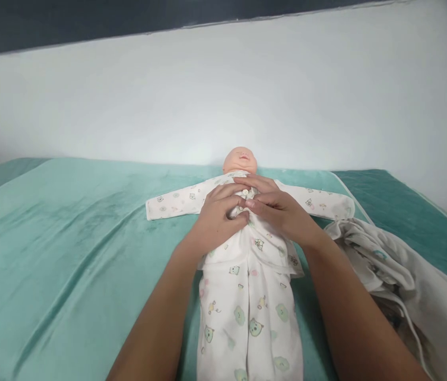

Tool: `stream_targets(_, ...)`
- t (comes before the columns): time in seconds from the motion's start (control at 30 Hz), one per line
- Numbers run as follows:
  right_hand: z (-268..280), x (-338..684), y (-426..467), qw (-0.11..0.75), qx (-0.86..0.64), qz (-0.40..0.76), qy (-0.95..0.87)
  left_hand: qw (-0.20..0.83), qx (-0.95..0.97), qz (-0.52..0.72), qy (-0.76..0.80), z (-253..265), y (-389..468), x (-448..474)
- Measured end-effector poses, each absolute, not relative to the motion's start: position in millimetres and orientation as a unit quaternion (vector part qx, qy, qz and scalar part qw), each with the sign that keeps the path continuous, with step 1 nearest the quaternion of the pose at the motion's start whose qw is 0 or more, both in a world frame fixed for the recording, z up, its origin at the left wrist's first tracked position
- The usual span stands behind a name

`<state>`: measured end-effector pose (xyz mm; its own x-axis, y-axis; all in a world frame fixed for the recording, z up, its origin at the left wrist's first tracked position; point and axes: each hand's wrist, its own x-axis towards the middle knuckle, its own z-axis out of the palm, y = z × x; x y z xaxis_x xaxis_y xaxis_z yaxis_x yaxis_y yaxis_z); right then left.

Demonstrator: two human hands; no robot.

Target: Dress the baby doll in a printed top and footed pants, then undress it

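Observation:
A baby doll (pixel 239 160) lies on its back with its head by the wall. It wears a white baby shirt (pixel 243 248) printed with small animals, its sleeves spread out to both sides. White baby trousers (pixel 247 323) in a similar print cover its legs. My left hand (pixel 223 214) is on the shirt's chest, its thumb and fingers curled at the front edge. From the other side my right hand (pixel 274 203) holds the same front edge, with its thumb close to the left fingertips. A pale button (pixel 246 192) shows between the hands. The fingers hide part of the front opening.
Underneath is a light green plush blanket (pixel 88 254), with a darker green cover (pixel 401 211) at the right. Crumpled white cloth (pixel 413 264) lies beside my right forearm. A white wall (pixel 223 90) rises behind the doll's head.

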<state>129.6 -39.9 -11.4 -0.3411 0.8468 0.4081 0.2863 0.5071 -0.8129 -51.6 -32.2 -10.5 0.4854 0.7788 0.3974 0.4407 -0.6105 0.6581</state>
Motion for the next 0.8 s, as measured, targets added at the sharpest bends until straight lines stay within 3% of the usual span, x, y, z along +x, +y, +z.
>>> stream_targets(0.33, -13.3, 132.7, -38.9, 0.439, -0.38, 0.345, -0.738, 0.344, 0.836, 0.295, 0.308, -11.9, -21.8, -73.8)
stream_targets(0.8, -13.8, 130.9, -38.5, 0.452, -0.365, 0.353, -0.733, 0.32, 0.834, 0.314, 0.321, -9.3, -22.7, -66.3)
